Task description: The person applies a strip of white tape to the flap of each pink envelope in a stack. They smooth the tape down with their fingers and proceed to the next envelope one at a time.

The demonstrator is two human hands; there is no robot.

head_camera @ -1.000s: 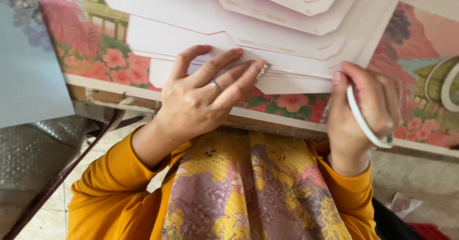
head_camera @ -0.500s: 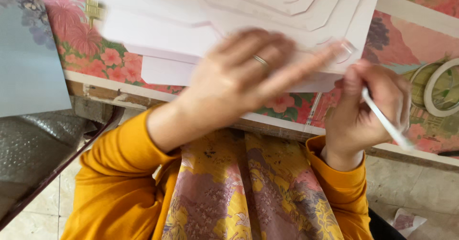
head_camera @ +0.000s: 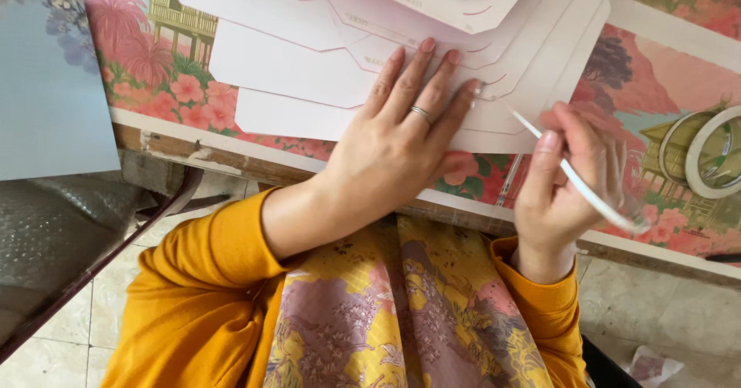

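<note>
Mustard-orange long sleeves [head_camera: 208, 280], floral yellow-pink garment [head_camera: 401, 318] — thin ring [head_camera: 421, 114]

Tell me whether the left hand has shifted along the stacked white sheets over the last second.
Yes. The left hand slid right and slightly up along the white sheets; its fingertips now reach the sheets' right part, near the white strip held by the right hand.

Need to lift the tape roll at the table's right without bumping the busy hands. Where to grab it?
Pinch the tape roll across its ring wall at the far edge, coming from above: it lies flat with an open centre, and the right hand, holding a white strip, sits on its left.
</note>
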